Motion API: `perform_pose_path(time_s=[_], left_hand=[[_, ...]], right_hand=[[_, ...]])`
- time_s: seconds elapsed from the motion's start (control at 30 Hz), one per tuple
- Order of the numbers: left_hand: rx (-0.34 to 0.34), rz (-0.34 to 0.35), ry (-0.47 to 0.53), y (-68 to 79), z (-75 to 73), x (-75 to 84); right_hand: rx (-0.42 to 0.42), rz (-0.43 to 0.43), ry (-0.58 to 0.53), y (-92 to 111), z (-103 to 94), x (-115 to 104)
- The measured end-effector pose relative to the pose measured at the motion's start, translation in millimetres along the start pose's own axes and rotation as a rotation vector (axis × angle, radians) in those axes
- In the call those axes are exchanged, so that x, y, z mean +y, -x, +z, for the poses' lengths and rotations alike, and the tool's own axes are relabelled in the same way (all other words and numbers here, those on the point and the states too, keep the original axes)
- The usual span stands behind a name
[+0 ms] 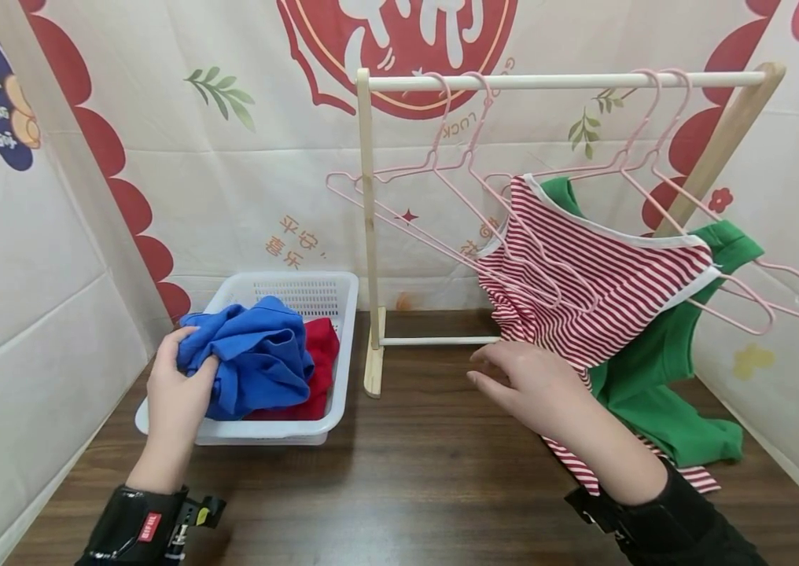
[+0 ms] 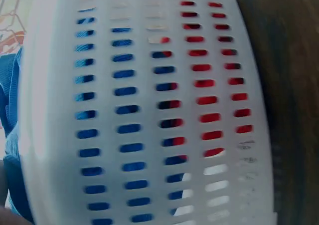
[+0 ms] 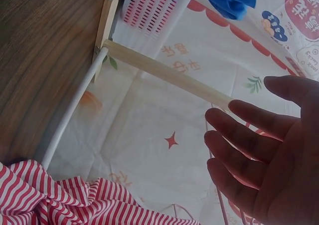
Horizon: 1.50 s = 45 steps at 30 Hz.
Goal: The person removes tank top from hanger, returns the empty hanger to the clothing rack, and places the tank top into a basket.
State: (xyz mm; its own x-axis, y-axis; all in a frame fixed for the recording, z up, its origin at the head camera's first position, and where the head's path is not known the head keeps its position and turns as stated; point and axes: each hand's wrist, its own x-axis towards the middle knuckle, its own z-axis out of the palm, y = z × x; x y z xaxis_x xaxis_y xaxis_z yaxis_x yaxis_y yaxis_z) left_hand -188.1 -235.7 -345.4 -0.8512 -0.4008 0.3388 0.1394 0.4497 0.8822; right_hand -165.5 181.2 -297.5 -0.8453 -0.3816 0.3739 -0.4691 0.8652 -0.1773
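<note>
Pinching left hand: blue cloth, 9 o'clock edge.
Blue cloth: likely light, soft; gather folds there.
Right hand: loosely spread, empty.

1. Left hand: bare; a glossy black cuff wraps the wrist below it.
2. A small red label with pale lettering sits on that cuff.
3. On the side toward the table's right edge, a black block juts out, beside a yellow-green mark; small whitish markings run below.
4. Right hand: bare, fingertips rounded; black wristwear covers the wrist, duller, with a dark projecting piece.
</note>
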Motion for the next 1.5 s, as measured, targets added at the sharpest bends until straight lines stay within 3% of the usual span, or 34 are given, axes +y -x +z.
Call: perform_pose_path(time_s=[0.17, 0.33, 0.57, 0.83, 1.0, 1.17, 1.5], left_hand=[[-0.061, -0.006, -0.111, -7.5, 3.0, -9.8], [-0.136, -0.062, -0.186, -13.1, 6.9, -11.3], [-0.189, -0.097, -0.423, -11.9, 10.8, -8.9], [-0.255, -0.021, -0.594, -10.6, 13.9, -9.9], [-0.248, -0.029, -0.567, -6.0, 16.2, -4.3], [-0.219, 0.064, -0.532, 0.3, 18.3, 11.6], [-0.235, 0.218, -0.517, 9.6, 30.5, 38.4]], right_hand=[[-0.011, 0.001, -0.001, 0, 1.5, 1], [-0.024, 0.005, 0.006, -1, 2.3, 1], [-0.040, -0.001, 0.011, -2, 4.7, 4], [-0.074, 0.010, -0.003, -2, 5.8, 7], [-0.077, 0.004, -0.003, -2, 6.7, 9], [-0.051, 0.006, 0.011, -3, 8.4, 11], [-0.029, 0.002, 0.023, -3, 10.5, 10]])
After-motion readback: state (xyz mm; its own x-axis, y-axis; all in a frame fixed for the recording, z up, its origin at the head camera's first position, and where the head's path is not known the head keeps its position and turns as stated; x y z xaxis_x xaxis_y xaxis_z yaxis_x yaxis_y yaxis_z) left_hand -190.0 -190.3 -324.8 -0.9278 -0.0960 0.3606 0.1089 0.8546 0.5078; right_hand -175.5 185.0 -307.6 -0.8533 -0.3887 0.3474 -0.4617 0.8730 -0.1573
